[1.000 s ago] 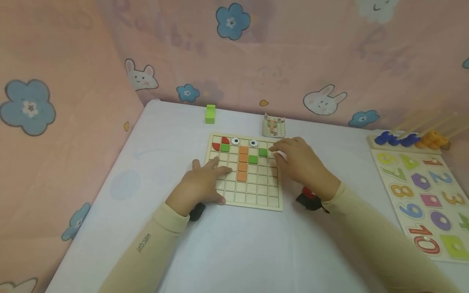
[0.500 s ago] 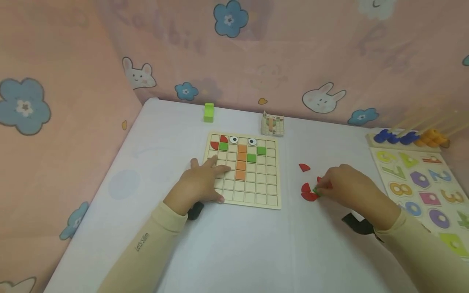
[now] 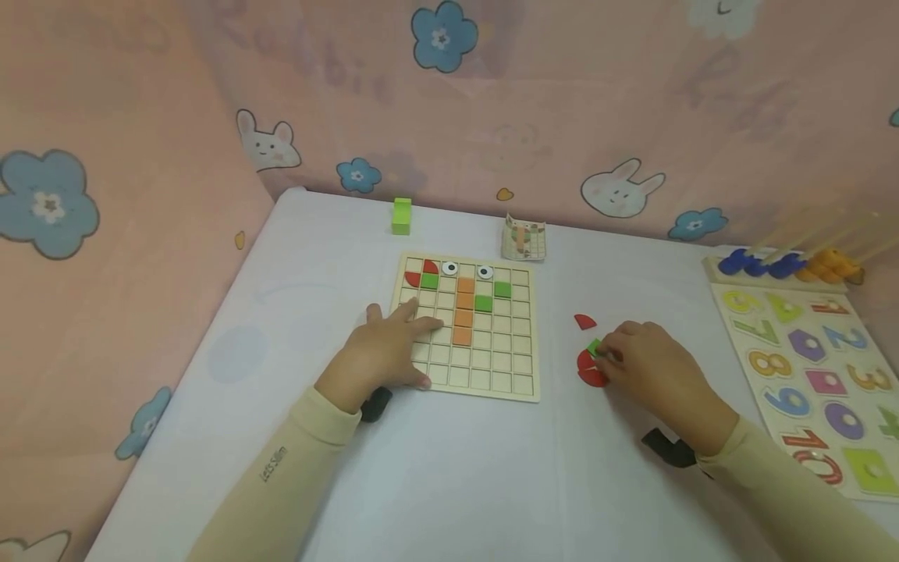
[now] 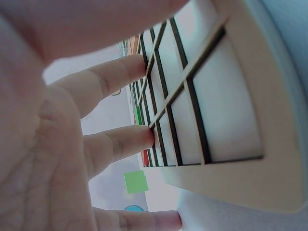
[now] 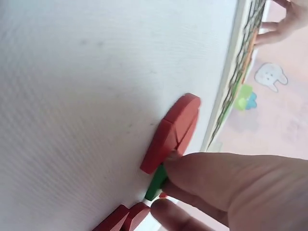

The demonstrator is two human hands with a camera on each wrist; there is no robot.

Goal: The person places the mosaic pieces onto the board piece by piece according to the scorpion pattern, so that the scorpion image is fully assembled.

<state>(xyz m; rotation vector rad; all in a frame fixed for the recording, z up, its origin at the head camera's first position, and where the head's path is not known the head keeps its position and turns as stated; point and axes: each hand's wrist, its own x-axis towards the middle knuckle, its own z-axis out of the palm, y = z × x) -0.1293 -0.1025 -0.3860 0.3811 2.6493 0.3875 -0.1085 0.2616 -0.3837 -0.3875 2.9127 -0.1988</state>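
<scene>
The board (image 3: 502, 382) lies flat on the white counter (image 3: 456, 468), in front of us, and we see pale wood split by thin raised ridges into square cells, its near corner rounded. We find the left hand (image 3: 379, 347) spread over its left side, fingers apart and mostly straight, two fingertips touching the ridges.

To the right of the board, the right hand (image 3: 649, 371) has its fingers curled; we see thumb and finger pinching a small green tile (image 3: 594, 347). Two thick red wedges (image 3: 593, 378), rounded on one side, touch each other just beside it, and a lone wedge (image 3: 584, 321) lies nearby. Under them we notice a faintly grainy cloth.

On the board we count four flat orange tiles (image 3: 463, 318) in a column, three green squares (image 3: 429, 281), two red quarter-rounds (image 3: 413, 279) and two round eyes (image 3: 449, 268). Behind it we see a creased paper card (image 3: 524, 240) and a glossy green block (image 3: 401, 217).
</scene>
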